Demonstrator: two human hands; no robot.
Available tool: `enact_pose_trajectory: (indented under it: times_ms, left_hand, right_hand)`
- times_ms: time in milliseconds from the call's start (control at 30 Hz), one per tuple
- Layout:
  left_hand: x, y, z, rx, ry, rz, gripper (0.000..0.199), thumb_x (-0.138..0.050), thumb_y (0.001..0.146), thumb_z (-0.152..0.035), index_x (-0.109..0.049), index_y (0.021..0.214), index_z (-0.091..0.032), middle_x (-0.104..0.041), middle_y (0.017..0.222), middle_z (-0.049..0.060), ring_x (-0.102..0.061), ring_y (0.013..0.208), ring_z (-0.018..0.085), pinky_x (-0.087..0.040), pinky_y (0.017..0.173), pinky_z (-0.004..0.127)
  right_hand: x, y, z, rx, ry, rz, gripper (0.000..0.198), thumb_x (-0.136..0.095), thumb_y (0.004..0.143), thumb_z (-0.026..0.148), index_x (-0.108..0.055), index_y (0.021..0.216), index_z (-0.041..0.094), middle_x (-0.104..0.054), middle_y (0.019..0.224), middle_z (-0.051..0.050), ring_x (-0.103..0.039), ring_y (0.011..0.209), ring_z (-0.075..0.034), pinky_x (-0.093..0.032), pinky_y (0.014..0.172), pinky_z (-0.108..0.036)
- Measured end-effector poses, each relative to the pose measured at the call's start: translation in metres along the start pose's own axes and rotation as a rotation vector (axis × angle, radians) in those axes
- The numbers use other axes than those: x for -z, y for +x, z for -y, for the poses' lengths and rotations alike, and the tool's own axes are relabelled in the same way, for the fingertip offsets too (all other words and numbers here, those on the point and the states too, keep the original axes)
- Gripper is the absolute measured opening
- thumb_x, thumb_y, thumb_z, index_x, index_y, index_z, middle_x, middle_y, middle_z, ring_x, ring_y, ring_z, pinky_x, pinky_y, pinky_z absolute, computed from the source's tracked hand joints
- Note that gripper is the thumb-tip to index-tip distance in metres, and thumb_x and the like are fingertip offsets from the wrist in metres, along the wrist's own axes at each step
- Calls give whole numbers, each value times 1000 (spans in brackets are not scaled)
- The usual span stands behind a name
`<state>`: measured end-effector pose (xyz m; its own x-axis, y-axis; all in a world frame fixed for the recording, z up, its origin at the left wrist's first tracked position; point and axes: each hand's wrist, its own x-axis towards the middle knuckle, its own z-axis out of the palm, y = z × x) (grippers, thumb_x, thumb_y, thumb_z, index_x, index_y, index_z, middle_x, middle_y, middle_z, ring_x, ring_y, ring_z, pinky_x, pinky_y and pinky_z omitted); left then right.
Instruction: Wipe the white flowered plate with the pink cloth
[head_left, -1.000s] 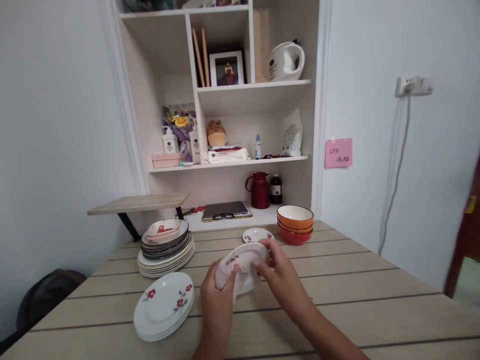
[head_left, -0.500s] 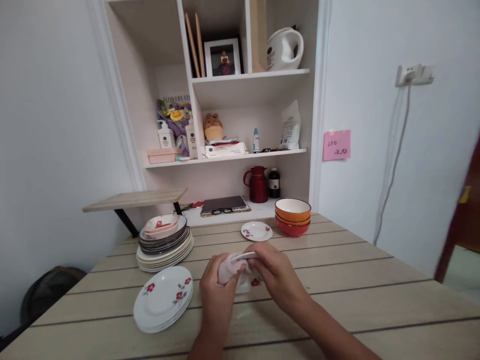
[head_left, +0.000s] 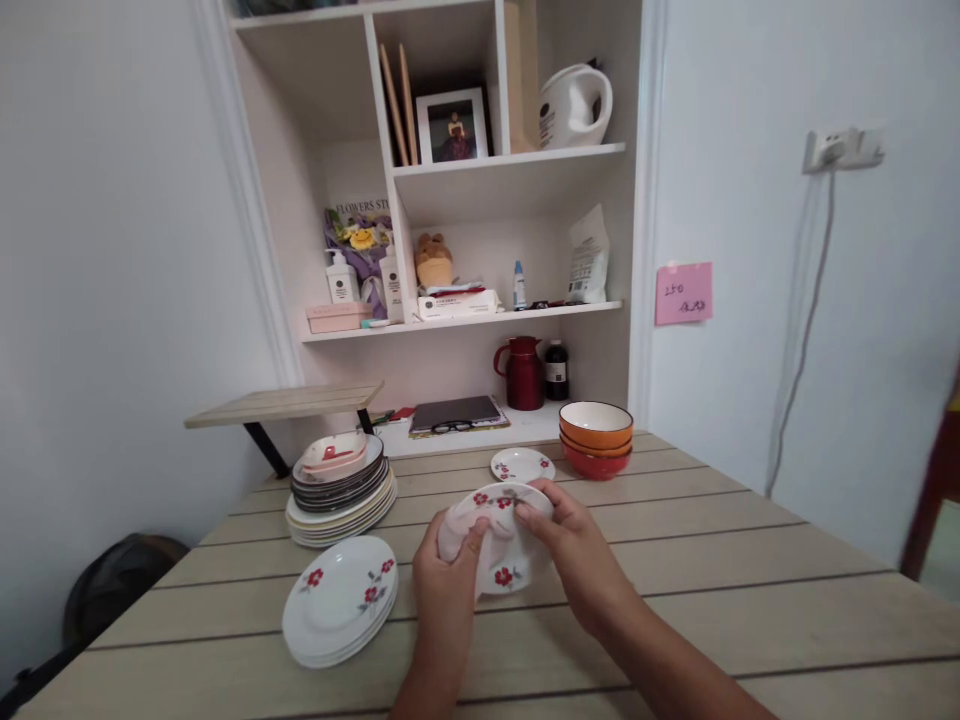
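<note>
A small white plate with red flowers (head_left: 525, 560) is held up over the table between both hands, its face tilted toward me. My left hand (head_left: 446, 570) grips its left edge through a pale pink cloth (head_left: 491, 555), thumb pressed on the face. My right hand (head_left: 574, 545) pinches the right rim, thumb in front and fingers behind. Behind it a similar small flowered plate (head_left: 523, 464) lies flat on the table. To the left of my left hand sits a short stack of larger flowered plates (head_left: 337, 600).
At the back left stands a tall stack of plates (head_left: 341, 505) topped with pink dishes (head_left: 334, 453). Stacked orange and red bowls (head_left: 596, 440) stand at the back right. Beyond the wooden table (head_left: 712, 600) are a red jug (head_left: 523, 375) and a shelf unit (head_left: 510, 160).
The plate in my hands has turned from nearly edge-on to showing its flowered face. The view has shifted slightly, so the surroundings appear a little farther right.
</note>
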<state>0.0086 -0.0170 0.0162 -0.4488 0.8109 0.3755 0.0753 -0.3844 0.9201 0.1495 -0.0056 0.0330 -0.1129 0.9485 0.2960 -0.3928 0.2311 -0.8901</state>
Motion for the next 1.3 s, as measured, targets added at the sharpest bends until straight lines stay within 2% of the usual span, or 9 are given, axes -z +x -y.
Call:
enact_pose_trajectory:
  times_ms: [233,367,467,600,667,800,967,1100,1300]
  left_hand:
    - [0,-1,-3,117,-64,65,41,-73,71,-46,-73,93,-12,-77,89,10,-70,82,24,-53,75,31]
    - [1,-1,0,147,-51,77,42,-73,72,-48,-73,92,-11,-77,88,11,-71,82,25,-53,73,32]
    - [2,-1,2,88,20,40,38,-70,74,-47,-73,89,-12,-77,85,10,-70,80,25,-53,73,32]
    - [4,-1,1,-126,156,94,27,-70,76,-40,-72,87,-16,-75,83,7,-68,77,23,-52,73,32]
    - [4,-2,2,-265,228,133,23,-69,77,-37,-72,87,-17,-73,82,6,-67,76,22,-52,73,31]
    - [7,-3,5,-436,321,158,19,-66,81,-33,-71,92,-19,-70,82,5,-66,77,21,-51,73,31]
    - [9,-2,8,-521,413,177,15,-64,83,-28,-70,94,-20,-69,87,5,-66,83,22,-50,76,31]
    - [8,-2,8,-525,427,188,15,-66,81,-27,-70,94,-21,-70,87,5,-66,83,22,-50,75,31]
    - [5,-2,11,-291,335,166,24,-69,77,-39,-71,90,-19,-73,82,5,-66,75,22,-51,71,31]
  right_hand:
    - [-3,1,-4,-107,271,-49,42,-78,71,32,-60,107,22,-72,87,-2,-65,72,-18,-49,67,-27]
    - [-1,5,-7,-161,261,-72,46,-76,71,33,-56,111,22,-72,89,-3,-66,73,-19,-50,69,-29]
    - [3,7,-4,-76,14,-29,34,-68,77,35,-56,107,22,-70,88,-2,-65,75,-20,-49,69,-30]
    - [10,5,10,288,-536,-16,26,-61,80,24,-58,106,23,-68,101,-3,-62,92,-22,-47,81,-33]
    - [13,4,16,414,-739,26,23,-56,82,19,-60,104,24,-68,102,-4,-62,93,-22,-46,83,-33]
    - [18,5,18,499,-954,88,20,-51,84,13,-61,97,23,-68,95,-4,-62,87,-22,-46,78,-32]
    - [22,8,16,493,-1014,162,20,-49,84,9,-60,93,23,-68,91,-3,-62,84,-20,-45,75,-30]
    - [21,7,21,405,-984,204,17,-54,82,10,-61,92,22,-68,89,-3,-61,82,-20,-44,75,-30]
    - [16,4,27,160,-762,317,21,-70,73,17,-61,91,22,-67,81,2,-60,74,-17,-43,65,-24]
